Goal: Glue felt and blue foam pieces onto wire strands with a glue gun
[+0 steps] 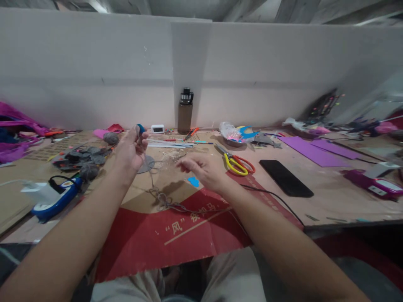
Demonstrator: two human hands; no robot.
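Observation:
My left hand (132,147) is raised over the cardboard, its fingers closed on a small blue piece (140,128); the rest of that piece is hidden by the fingers. Grey yarn (163,201) lies in a loose tangle on the cardboard below, and one strand runs up towards my left hand. Behind that strand is a round grey disc (147,163). To the right, my right hand (201,168) hovers with curled fingers pressed together; whatever they may hold does not show. Beneath it lies a blue scrap (193,181).
Red-and-tan cardboard (201,239) covers the table's front. Scissors (234,161) and a black phone (286,178) lie right, with purple sheets (315,151) beyond. A bottle (185,113) stands at the back. Grey felt pieces (82,157) and a blue power strip (56,205) are left.

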